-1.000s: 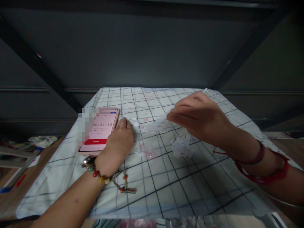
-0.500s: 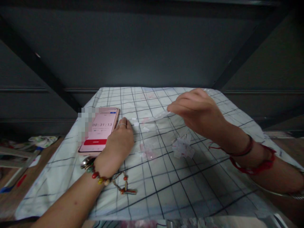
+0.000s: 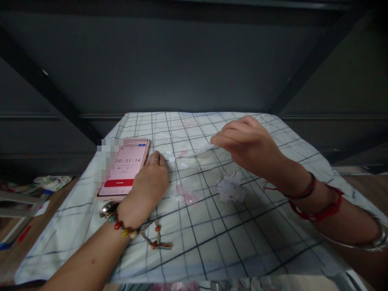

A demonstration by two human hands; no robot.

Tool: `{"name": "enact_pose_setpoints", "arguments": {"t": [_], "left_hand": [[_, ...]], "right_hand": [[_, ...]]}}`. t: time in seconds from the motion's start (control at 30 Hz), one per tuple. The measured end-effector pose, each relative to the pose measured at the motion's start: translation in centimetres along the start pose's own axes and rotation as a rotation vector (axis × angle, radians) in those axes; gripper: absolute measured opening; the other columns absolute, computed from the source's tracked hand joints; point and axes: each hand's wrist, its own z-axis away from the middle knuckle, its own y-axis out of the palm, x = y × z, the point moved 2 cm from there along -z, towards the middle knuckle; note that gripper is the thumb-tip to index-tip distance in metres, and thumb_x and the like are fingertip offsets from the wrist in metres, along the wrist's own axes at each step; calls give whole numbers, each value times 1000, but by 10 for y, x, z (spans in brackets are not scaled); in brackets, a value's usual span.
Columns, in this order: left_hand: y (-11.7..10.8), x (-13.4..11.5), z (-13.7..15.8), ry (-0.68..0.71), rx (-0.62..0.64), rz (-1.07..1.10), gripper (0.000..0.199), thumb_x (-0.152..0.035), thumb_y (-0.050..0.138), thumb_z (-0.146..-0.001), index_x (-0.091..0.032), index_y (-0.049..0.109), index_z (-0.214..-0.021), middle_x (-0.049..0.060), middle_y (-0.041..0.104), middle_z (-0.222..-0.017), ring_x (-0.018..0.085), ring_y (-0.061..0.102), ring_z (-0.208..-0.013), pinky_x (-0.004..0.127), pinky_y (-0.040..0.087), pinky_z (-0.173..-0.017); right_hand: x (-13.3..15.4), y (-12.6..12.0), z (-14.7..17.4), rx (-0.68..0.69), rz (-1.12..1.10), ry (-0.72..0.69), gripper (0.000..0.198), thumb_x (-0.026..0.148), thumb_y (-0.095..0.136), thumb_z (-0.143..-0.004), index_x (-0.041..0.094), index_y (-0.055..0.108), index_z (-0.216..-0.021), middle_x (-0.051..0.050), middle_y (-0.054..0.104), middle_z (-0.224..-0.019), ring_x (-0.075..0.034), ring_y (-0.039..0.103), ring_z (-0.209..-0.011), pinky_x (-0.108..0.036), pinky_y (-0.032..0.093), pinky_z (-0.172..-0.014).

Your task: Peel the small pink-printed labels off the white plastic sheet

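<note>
My right hand (image 3: 247,141) pinches one end of a clear plastic bag (image 3: 198,152), raised a little over the checked cloth. The bag's other end slopes down to the left, near a few small white paper slips (image 3: 183,165). My left hand (image 3: 151,178), a ring on one finger, rests on the cloth with fingers stretched forward, against the right side of a phone (image 3: 129,161) that shows a running timer. Between my hands lies another clear bag with pink print (image 3: 187,195). A heap of small white slips (image 3: 232,188) sits below my right hand.
A white cloth with dark grid lines (image 3: 212,226) covers the table. Dark panels (image 3: 182,60) stand behind it. At the lower left, a pale frame (image 3: 18,216) and a crumpled patterned cloth (image 3: 53,182) are beside the table. More plastic items (image 3: 178,286) show at the front edge.
The view has shifted slightly. My right hand holds the plastic bag about as before, the bag looking a bit narrower. The phone's timer has advanced one second.
</note>
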Motion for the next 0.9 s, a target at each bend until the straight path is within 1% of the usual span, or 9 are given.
{"name": "enact_pose_setpoints", "arguments": {"t": [0.1, 0.17, 0.27, 0.33, 0.43, 0.53, 0.63, 0.73, 0.9], "left_hand": [[1, 0, 0, 7, -30, -25, 64, 7, 35, -95, 8, 59, -154, 34, 64, -159, 33, 64, -152, 41, 58, -120], [0, -1, 0, 5, -10, -27, 63, 7, 34, -96, 10, 57, -155, 35, 62, -160, 34, 62, -153, 41, 57, -120], [-3, -3, -1, -5, 43, -9, 63, 7, 33, -97, 13, 53, -156, 37, 58, -162, 35, 60, -155, 40, 56, -121], [-4, -3, -1, -8, 51, -6, 63, 7, 33, -96, 14, 53, -156, 38, 57, -163, 35, 59, -155, 40, 56, -121], [-2, -2, -1, 22, 18, -10, 62, 6, 35, -96, 12, 57, -153, 37, 60, -161, 36, 62, -152, 41, 58, -120], [1, 0, -1, 26, -4, 19, 61, 5, 35, -97, 11, 59, -152, 37, 62, -158, 35, 67, -147, 42, 61, -116], [5, 2, -2, -2, -10, 87, 61, 5, 33, -96, 14, 57, -151, 40, 60, -158, 36, 66, -147, 43, 60, -116], [8, 3, -2, 0, -47, 113, 61, 4, 34, -97, 12, 57, -152, 39, 62, -157, 36, 66, -147, 46, 60, -117], [13, 5, -2, 5, -48, 90, 60, 4, 35, -97, 10, 59, -152, 38, 63, -157, 35, 66, -148, 43, 60, -116]], "right_hand": [[3, -8, 2, -36, -54, 40, 38, -3, 40, -106, 22, 68, -95, 4, 68, -79, -15, 58, -81, -33, 38, -78], [7, -11, 2, -28, -77, 39, 38, 0, 40, -109, 21, 67, -94, 3, 70, -80, -14, 59, -80, -33, 39, -79], [11, -13, 3, -23, -88, -37, 36, 4, 40, -113, 19, 67, -94, 2, 72, -82, -14, 61, -81, -34, 40, -78], [12, -15, 6, -31, -90, -82, 33, 6, 41, -114, 19, 67, -97, 1, 75, -84, -14, 63, -83, -33, 43, -77], [11, -25, 12, -29, -76, -105, 28, 10, 45, -116, 20, 67, -102, 0, 79, -88, -15, 66, -89, -33, 48, -79], [10, -39, 19, -3, -52, -122, 24, 6, 50, -113, 21, 68, -104, 0, 80, -89, -16, 68, -92, -34, 51, -80], [9, -49, 28, 30, -33, -137, 27, 7, 48, -114, 21, 68, -103, -1, 80, -88, -16, 67, -91, -35, 51, -80], [8, -54, 43, 60, -46, -124, 29, 10, 44, -116, 21, 68, -107, -2, 80, -91, -17, 67, -94, -37, 51, -81], [-1, -61, 72, 121, -70, -39, 39, 0, 41, -110, 25, 70, -111, -3, 78, -99, -19, 68, -105, -40, 50, -86]]}}
